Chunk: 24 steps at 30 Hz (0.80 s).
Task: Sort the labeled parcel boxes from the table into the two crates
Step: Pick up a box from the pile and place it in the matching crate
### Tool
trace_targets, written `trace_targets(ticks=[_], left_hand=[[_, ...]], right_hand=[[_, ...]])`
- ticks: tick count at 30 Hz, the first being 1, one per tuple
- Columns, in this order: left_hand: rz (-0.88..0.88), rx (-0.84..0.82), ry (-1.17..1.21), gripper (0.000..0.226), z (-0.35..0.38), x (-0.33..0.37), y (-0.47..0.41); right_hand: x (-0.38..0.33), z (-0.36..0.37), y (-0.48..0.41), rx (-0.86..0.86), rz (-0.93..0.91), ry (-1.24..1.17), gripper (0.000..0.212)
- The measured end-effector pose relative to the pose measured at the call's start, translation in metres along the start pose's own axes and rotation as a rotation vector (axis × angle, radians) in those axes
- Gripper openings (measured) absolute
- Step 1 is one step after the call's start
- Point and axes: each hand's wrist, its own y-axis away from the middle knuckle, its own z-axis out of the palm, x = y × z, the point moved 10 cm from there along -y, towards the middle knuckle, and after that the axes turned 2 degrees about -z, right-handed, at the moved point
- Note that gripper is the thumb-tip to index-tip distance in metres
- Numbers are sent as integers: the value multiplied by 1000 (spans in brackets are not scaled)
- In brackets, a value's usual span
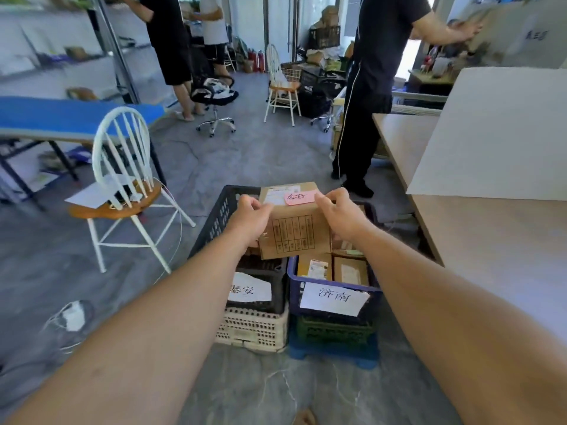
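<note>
A box (294, 231) with a pink note (299, 197) is held above the black crate (214, 222), its sides gripped by the curled left hand (250, 220) and right hand (340, 216). A blue crate (294, 289) is set just right of the black crate, the counter (491, 240) farther right.

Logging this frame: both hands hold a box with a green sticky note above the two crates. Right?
No: the head view shows a pink sticky note, not green. The left hand and right hand do hold the cardboard box above the black crate and blue crate.
</note>
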Motion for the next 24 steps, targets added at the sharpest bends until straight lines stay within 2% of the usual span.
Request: trace_targets(ticks=[3, 5, 7, 9, 11, 15, 24], left_hand=[[-25, 38, 19, 12, -6, 2, -33], [-27, 55, -5, 19, -9, 6, -54], [-20, 41, -80, 41, -7, 11, -75], [27, -11, -129, 78, -2, 18, -95], [80, -68, -146, 96, 3, 26, -114], [147, -94, -147, 96, 3, 24, -147], [140, -116, -179, 100, -27, -21, -215]], right_hand=[[-5, 7, -43, 3, -3, 53, 28], [-8, 13, -69, -24, -13, 45, 38], [-14, 21, -89, -74, -66, 31, 58], [-16, 31, -107, -133, -111, 54, 77], [-12, 37, -128, -167, -94, 81, 85], [-14, 50, -161, -190, -121, 144, 77], [-22, 114, -206, -206, -142, 183, 74]])
